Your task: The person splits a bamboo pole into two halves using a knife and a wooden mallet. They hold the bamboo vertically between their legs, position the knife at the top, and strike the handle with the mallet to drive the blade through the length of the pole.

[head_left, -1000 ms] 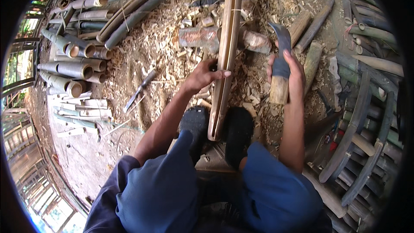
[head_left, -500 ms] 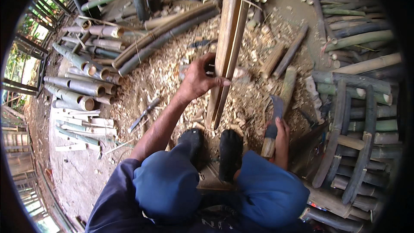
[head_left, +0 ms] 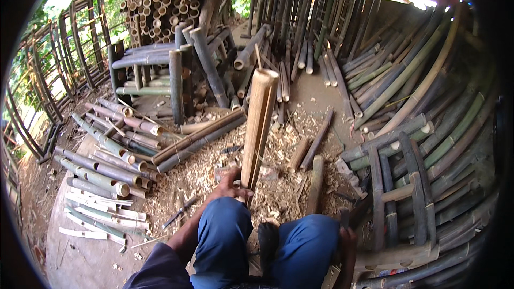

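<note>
A thick split bamboo pole (head_left: 259,115) stands upright in front of my knees, with a dark lengthwise gap down its side. My left hand (head_left: 229,184) grips it low down, just beyond my left knee. By my right knee, my right hand (head_left: 348,240) is closed on a machete, its short dark blade (head_left: 344,216) pointing up. The machete's handle is mostly hidden in the hand. Left of the pole, another knife (head_left: 181,211) lies on the ground.
Pale wood chips (head_left: 214,163) cover the ground around the pole. Cut bamboo lengths (head_left: 101,168) and white split strips (head_left: 101,215) lie at left. A bamboo frame (head_left: 399,195) stands at right, beside long stacked poles (head_left: 409,83). Upright bamboo (head_left: 300,8) leans behind.
My view has tipped up, so the pole's top and the background now show. The machete has come back closer beside my right knee. My left hand still grips the pole.
</note>
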`<state>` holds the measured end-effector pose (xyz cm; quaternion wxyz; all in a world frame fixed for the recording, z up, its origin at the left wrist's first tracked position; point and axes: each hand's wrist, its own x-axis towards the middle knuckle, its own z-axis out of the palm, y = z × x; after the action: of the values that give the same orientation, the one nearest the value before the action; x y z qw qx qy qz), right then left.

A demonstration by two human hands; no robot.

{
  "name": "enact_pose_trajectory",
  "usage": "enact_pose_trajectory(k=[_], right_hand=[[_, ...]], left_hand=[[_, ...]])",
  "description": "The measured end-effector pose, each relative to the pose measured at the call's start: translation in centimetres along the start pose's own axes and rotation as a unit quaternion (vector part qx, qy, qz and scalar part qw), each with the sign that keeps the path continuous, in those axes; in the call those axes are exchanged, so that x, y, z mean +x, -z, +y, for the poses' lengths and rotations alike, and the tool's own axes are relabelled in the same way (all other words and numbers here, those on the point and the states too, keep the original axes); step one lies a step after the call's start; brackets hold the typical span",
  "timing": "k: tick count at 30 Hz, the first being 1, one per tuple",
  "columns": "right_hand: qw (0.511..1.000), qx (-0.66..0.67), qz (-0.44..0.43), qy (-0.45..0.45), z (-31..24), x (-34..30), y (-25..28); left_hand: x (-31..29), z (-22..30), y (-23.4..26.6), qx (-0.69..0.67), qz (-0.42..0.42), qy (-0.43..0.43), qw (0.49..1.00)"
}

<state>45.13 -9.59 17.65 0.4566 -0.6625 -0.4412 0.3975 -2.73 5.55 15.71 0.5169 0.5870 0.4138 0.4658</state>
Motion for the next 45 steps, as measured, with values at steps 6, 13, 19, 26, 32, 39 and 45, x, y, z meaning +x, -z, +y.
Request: enact_pose_trajectory(k=[6, 13, 19, 26, 32, 39, 45], right_hand=[[0.985, 0.016, 0.119, 0.127, -2.2, -2.0, 4.9], [0.954, 0.283, 0.030, 0.091, -22.7, -7.7, -4.0], [0.925, 0.327, -0.041, 0.191, -22.0, -4.4, -16.5], [0.962, 0.142, -0.058, 0.224, -20.7, 3.2, -26.7], [0.963, 0.033, -0.047, 0.262, -22.8, 3.2, -28.5], [0.958, 0.033, -0.045, 0.280, -24.4, 4.6, -29.0], [0.942, -0.019, 0.001, 0.335, -23.7, 5.7, -32.5]], left_hand=[[7.2, 17.8, 3.9, -0.105, -0.049, -0.182, 0.976], [11.2, 29.6, 0.3, -0.072, 0.044, -0.069, 0.994], [9.6, 30.5, -3.2, -0.084, 0.072, -0.134, 0.985], [7.0, 32.8, -3.0, -0.121, 0.043, -0.186, 0.974], [4.9, 40.1, 7.5, 0.041, 0.312, -0.371, 0.874], [-1.2, 37.7, 31.4, -0.158, 0.515, -0.177, 0.824], [-0.8, 35.7, 31.8, 0.511, 0.588, -0.181, 0.600]])
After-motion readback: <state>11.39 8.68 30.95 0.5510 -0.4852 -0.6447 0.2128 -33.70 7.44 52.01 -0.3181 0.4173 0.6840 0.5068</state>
